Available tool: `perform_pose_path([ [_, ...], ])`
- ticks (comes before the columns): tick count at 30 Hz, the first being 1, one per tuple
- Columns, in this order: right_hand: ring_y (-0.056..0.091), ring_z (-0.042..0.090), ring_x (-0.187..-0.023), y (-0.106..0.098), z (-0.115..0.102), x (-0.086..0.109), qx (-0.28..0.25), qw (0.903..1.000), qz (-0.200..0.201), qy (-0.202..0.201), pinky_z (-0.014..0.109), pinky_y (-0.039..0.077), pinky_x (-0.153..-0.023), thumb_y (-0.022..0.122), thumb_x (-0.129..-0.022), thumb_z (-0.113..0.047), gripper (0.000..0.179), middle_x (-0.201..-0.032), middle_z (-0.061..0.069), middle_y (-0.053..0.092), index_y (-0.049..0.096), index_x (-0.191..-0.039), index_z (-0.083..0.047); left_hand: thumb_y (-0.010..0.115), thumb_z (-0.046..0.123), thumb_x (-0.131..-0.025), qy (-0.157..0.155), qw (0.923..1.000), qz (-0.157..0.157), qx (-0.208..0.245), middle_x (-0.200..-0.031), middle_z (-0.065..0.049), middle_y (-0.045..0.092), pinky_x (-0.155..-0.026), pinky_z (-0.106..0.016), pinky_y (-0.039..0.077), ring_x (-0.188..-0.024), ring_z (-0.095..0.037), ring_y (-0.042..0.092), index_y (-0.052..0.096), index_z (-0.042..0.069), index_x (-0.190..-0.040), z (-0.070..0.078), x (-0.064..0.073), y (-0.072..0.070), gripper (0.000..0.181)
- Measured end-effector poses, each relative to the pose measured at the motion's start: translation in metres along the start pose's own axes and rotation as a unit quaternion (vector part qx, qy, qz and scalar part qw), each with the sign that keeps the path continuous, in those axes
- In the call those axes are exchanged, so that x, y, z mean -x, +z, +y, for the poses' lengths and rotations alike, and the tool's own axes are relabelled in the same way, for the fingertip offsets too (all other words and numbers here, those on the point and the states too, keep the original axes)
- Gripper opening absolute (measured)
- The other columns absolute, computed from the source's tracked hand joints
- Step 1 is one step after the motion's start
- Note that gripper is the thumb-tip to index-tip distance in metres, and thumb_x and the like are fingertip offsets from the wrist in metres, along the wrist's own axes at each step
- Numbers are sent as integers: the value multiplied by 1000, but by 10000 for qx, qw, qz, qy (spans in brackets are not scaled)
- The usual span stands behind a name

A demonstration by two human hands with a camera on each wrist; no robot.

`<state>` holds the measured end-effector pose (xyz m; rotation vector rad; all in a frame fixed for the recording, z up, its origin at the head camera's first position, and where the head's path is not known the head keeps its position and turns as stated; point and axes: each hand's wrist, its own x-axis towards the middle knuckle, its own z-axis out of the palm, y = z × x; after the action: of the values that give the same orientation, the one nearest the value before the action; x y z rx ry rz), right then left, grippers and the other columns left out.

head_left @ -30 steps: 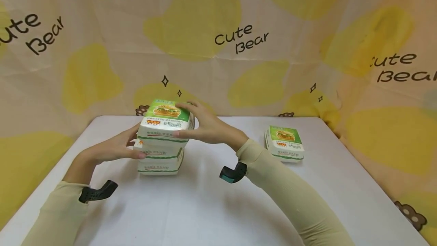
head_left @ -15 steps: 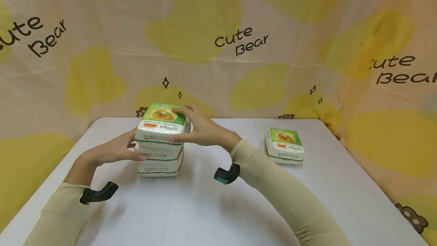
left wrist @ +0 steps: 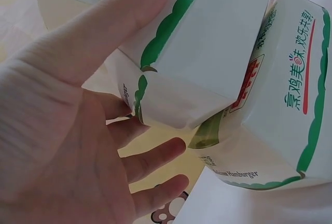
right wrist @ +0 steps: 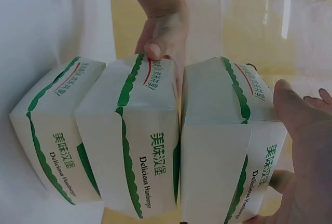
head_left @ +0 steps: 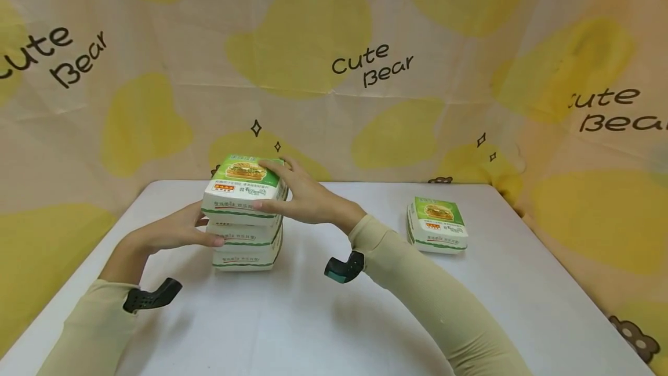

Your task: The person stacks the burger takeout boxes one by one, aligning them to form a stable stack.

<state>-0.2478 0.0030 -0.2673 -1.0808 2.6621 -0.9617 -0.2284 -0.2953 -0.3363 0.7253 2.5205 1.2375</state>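
Observation:
Three white and green paper burger boxes form a stack at the left of the table in the head view. My right hand (head_left: 308, 193) grips the top burger box (head_left: 232, 206), thumb on its front face and fingers over its far side. That box sits slightly left of the middle burger box (head_left: 250, 235); the right wrist view shows a thin line between the two. My left hand (head_left: 169, 230) holds the middle box, thumb on its front and fingers along its left side. Under it the bottom burger box (head_left: 242, 262) stands on the table.
Another burger box (head_left: 437, 225) lies apart on the right half of the white table (head_left: 292, 318). A printed cloth (head_left: 292, 39) hangs behind the table. Each wrist wears a black camera mount (head_left: 344, 267).
My right hand has shifted left with the top burger box, which now overhangs the stack's left side. The left hand and the lower boxes hardly move.

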Motion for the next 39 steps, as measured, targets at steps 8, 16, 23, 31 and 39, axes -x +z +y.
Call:
perform_pose_path([
  [8, 33, 31, -148, -1, -1, 1, 34, 9999, 97, -55, 59, 37, -115, 66, -91, -55, 85, -167, 7, 16, 22, -161, -34, 77, 16, -87, -44, 9998, -66, 179, -143, -14, 58, -105, -54, 44, -122, -4, 58, 31, 8, -152, 1, -2, -1, 80],
  [16, 34, 29, -146, 0, -1, 0, -13, 9999, 123, -117, 59, 37, -114, 70, -90, -53, 87, -165, 6, 20, 24, -160, -31, 77, 16, -86, -152, 9995, -63, 273, -143, -18, 58, -98, -42, 49, -128, -27, 57, 28, 8, -153, 2, 1, -1, 84],
  [23, 38, 26, -143, 1, 0, 0, -24, 9997, 152, -199, 56, 39, -114, 71, -89, -52, 88, -163, 4, 24, 25, -160, -31, 78, 15, -85, -184, 9994, -38, 294, -144, -18, 57, -97, -42, 50, -130, -34, 54, 28, 8, -153, 1, 2, -1, 84],
  [31, 33, 32, -148, 1, -1, 0, -54, 9998, 138, -136, 60, 36, -114, 72, -88, -53, 88, -167, 6, 17, 25, -160, -34, 77, 17, -86, -143, 9998, -11, 146, -144, -15, 58, -105, -56, 43, -126, -12, 56, 28, 9, -153, 1, 3, -1, 83],
  [39, 32, 32, -149, 0, -2, 1, -34, 9998, 123, -148, 61, 36, -114, 70, -88, -54, 88, -167, 7, 17, 25, -160, -34, 77, 17, -86, -137, 9997, -49, 192, -146, -16, 56, -103, -50, 46, -131, -30, 54, 25, 9, -154, 0, 2, -1, 87],
])
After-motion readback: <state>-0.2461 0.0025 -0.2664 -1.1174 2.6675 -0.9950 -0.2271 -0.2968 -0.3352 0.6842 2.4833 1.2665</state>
